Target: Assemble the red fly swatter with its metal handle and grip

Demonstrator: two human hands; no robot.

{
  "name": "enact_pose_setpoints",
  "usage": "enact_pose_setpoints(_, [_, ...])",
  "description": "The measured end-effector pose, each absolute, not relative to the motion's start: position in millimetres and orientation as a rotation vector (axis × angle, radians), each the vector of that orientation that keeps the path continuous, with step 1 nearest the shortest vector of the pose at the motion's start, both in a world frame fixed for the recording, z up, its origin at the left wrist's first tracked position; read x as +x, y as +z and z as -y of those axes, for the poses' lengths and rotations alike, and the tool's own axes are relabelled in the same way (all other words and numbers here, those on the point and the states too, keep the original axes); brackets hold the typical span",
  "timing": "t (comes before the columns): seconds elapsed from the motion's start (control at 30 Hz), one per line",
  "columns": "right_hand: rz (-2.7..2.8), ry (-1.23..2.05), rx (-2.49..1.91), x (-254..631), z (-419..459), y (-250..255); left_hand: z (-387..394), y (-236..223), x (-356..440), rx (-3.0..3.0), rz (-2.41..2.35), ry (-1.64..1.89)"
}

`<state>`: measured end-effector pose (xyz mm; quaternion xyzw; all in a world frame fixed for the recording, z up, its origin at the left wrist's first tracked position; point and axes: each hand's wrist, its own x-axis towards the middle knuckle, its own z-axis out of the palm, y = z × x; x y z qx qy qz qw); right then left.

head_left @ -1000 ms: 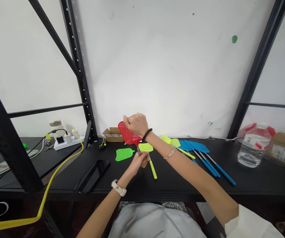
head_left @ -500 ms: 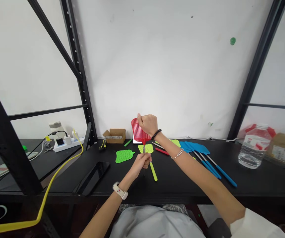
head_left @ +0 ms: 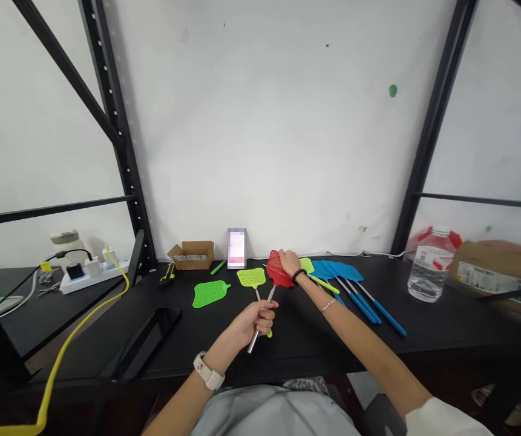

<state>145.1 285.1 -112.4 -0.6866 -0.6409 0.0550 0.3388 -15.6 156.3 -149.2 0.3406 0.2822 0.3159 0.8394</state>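
My left hand (head_left: pixel 252 324) grips the silver metal rod (head_left: pixel 260 321) of a red fly swatter. My right hand (head_left: pixel 290 263) rests on the swatter's red mesh head (head_left: pixel 277 271), pressing it low over the black table (head_left: pixel 314 339). A yellow-green swatter (head_left: pixel 252 278) lies just left of the red head, its handle passing under my left hand. A loose green mesh head (head_left: pixel 209 293) lies further left. To the right of my right hand lie several blue swatters (head_left: pixel 355 290) and a yellow-green one (head_left: pixel 312 272).
A black phone (head_left: pixel 144 339) lies at the table's front left. A small cardboard box (head_left: pixel 193 254) and a blurred card (head_left: pixel 236 248) stand by the wall. A water bottle (head_left: pixel 426 266) and a carton (head_left: pixel 496 272) sit at right. A power strip (head_left: pixel 83 272) with a yellow cable (head_left: pixel 74 339) is at left.
The red swatter was held upright above the table; now it is tilted down to the right with its head near the tabletop. The camera view has shifted right and down.
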Motion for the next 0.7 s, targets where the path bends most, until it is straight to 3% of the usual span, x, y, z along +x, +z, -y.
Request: enact_pose_setpoints(0.7, [1.746, 0.234, -1.8, 157, -299, -118, -136, -135, -1, 0.464, -0.57, 0.704])
